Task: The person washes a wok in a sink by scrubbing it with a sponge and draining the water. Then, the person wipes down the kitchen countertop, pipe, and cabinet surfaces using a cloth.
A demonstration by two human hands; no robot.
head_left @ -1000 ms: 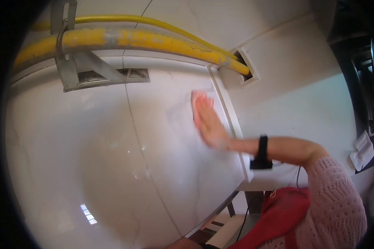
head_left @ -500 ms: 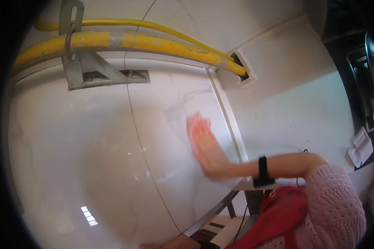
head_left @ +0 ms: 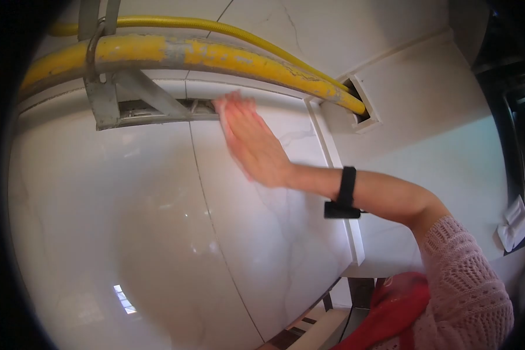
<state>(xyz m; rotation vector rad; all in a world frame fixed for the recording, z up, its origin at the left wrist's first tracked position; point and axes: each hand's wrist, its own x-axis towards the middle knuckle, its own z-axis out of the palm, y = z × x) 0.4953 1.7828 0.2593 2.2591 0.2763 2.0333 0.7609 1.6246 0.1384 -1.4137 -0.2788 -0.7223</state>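
My right hand [head_left: 251, 140] lies flat, fingers stretched out, against the glossy white marble-look tile surface [head_left: 151, 233]. Its fingertips are beside the right end of a slot [head_left: 201, 107] cut along the tile's far edge. A pale pink fringe shows around the blurred fingers; whether it is a thin cloth or only blur, I cannot tell. On that wrist sits a black band [head_left: 347, 186] with a small box. My left hand is out of view.
A thick worn yellow pipe [head_left: 227, 61] and a thinner yellow hose [head_left: 186, 22] cross the far side, held by a metal bracket [head_left: 102, 99]. They enter a framed wall opening [head_left: 364, 108]. A white folded piece [head_left: 514, 226] lies at right. Red cloth [head_left: 391, 303] shows below.
My right hand has slid away from me and to the left, from mid-tile up to the slot. My left hand, at the bottom edge before, has gone out of view.
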